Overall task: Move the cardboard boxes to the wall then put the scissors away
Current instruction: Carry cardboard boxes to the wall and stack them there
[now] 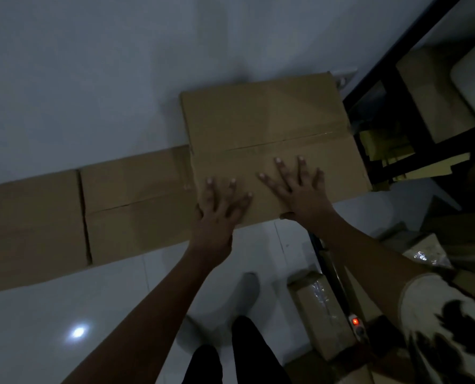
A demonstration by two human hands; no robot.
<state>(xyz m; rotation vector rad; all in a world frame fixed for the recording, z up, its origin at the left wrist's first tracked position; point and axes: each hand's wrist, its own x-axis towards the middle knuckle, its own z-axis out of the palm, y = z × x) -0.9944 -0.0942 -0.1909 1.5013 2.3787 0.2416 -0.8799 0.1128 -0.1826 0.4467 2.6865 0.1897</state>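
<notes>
Cardboard-wise nearly done, pressing box [264,120] to wall [92,65] beside two others [133,206] with left hand [219,209] and right hand [297,189] flat, grip wide, holding nothing; scissors unseen, yet to stow.

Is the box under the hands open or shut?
Shut: the box has both top flaps lying flat, meeting along the centre seam.

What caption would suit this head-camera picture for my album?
Left hand and right hand lie spread on a taped brown cardboard box against the pale wall, beside two more brown boxes.
</notes>
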